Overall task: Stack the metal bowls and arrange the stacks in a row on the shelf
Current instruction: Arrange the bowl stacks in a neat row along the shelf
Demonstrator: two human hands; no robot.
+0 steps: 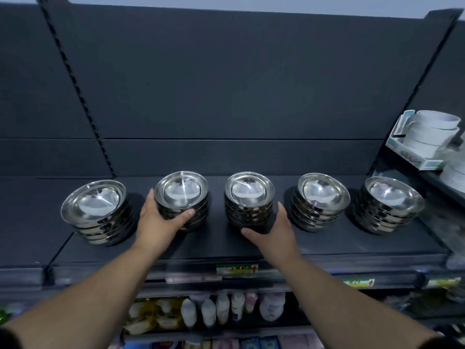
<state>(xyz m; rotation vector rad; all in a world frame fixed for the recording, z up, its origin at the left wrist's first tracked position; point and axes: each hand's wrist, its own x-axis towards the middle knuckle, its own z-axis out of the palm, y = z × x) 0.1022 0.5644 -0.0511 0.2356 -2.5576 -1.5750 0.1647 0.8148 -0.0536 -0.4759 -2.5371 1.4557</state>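
A dark shelf (251, 248) is seen spanning the view, backed by a dark panel (226, 84). Five stacks of metal bowls are set on it in a row, well apart: the far-left stack (97, 212), the second stack (181, 199), the middle stack (249, 197), the fourth stack (319, 201) and the far-right stack (388, 205). The second stack is gripped by the left hand (161, 220), thumb in front, fingers behind. The middle stack is cupped loosely by the right hand (274, 233), held wide.
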